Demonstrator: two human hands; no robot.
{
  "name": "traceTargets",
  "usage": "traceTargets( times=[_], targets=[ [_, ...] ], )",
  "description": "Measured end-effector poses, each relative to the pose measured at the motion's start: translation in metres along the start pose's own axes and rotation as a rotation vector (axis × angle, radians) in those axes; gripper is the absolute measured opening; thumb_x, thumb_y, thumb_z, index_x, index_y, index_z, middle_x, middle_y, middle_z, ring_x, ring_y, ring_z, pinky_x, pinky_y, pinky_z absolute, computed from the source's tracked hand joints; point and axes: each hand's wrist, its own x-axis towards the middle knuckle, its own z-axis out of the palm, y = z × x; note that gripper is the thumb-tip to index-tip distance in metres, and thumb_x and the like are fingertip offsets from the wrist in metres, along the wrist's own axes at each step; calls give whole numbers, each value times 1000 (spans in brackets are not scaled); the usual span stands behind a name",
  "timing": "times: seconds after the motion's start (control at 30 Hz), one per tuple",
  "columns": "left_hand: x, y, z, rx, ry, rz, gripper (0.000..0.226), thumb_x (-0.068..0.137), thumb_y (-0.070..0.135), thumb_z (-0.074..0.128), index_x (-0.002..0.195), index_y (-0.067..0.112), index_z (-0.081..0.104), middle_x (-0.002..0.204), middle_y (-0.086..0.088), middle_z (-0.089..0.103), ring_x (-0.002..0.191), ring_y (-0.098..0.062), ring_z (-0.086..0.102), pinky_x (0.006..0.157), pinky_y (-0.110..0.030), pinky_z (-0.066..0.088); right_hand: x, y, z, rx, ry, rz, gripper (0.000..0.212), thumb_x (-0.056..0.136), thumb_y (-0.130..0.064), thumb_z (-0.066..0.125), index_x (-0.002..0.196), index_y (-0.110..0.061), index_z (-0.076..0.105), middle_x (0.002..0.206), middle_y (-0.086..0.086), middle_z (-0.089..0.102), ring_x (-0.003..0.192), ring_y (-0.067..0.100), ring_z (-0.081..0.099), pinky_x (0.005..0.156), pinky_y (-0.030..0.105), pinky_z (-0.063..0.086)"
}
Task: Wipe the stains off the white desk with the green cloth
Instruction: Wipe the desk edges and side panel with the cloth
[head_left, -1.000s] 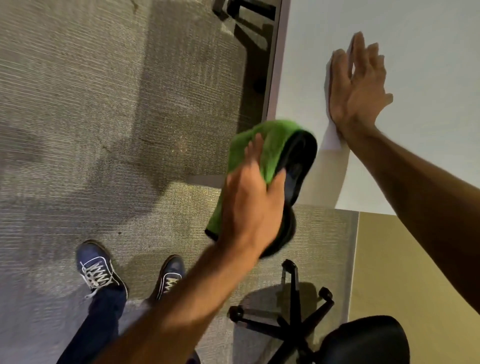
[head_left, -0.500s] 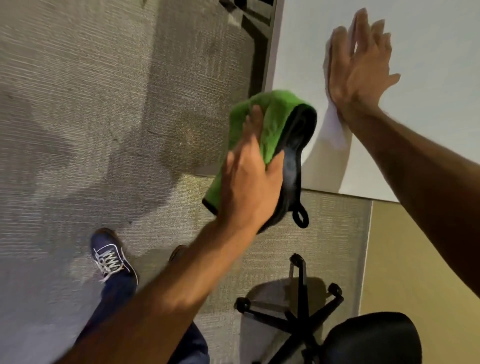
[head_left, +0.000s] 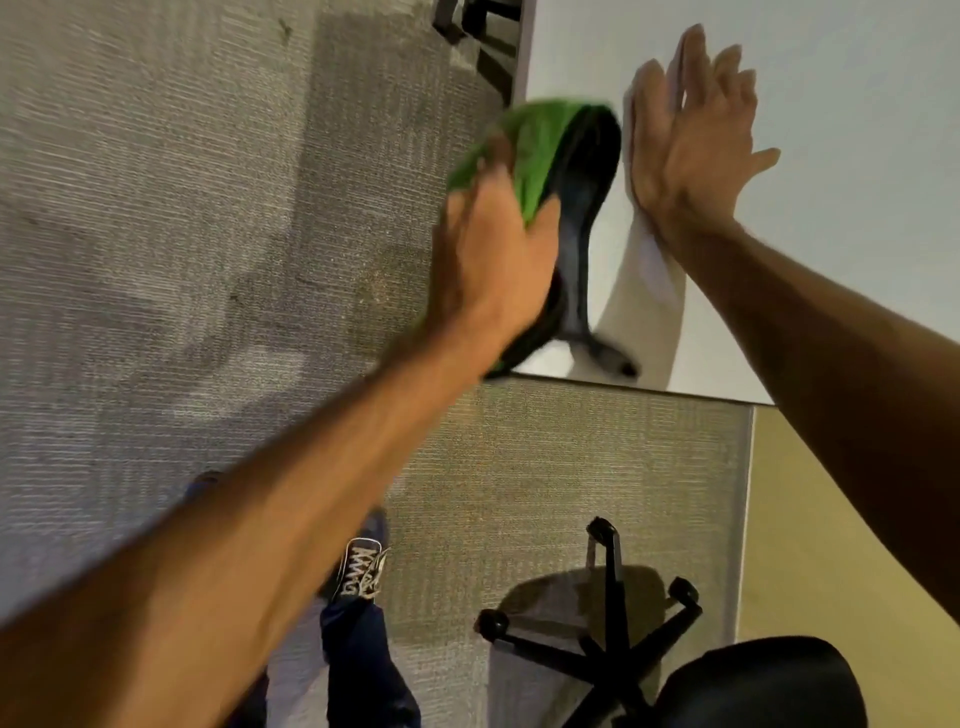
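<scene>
The green cloth is seen in the upper middle of the frame, over the left edge of the white worktop near its lower left corner. It is gripped by the left hand: the fingers are laid over the green face and the thumb is curled against the cloth's dark underside. The cloth is blurred, so whether it touches the worktop cannot be told. A dark edge and a small loop of the cloth are seen hanging down toward the worktop's lower edge.

Just to the right of the cloth, the right hand is held flat with the fingers straight and slightly spread, pressed onto a white sheet that lies on the worktop.

Grey carpet fills the left of the frame. A blue laced shoe is seen at the lower middle, and the black base of an office chair at the lower right.
</scene>
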Motion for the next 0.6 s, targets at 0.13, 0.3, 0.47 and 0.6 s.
traceTargets(
  times=[0.13,0.3,0.47,0.6],
  targets=[
    [56,17,4,30,50,115,39,100,31,53,131,8,54,101,0,51,78,-10,47,64,4,32,2,3,3,6,-12,5,67,103,-62,27,162,-31,32,169,1,30,160,24,22,123,72,7],
    [36,2,9,73,39,93,46,99,34,52,139,11,50,110,-3,57,90,-11,46,54,-10,34,1,7,5,51,-32,12,62,106,-58,32,160,-27,31,166,0,32,158,19,23,125,63,4],
    [-35,-19,0,56,-41,-17,47,97,32,54,139,13,50,112,-10,62,85,-9,41,55,-10,38,-1,16,11,269,-112,94,51,113,-35,35,153,-4,26,161,12,30,156,21,23,130,45,0],
    [-77,-25,-1,46,-87,-78,53,97,31,54,147,19,42,124,-9,62,97,-11,41,54,-11,30,-9,9,8,447,-26,160,45,115,-18,32,152,6,22,160,22,32,156,31,26,113,12,14]
  ],
)
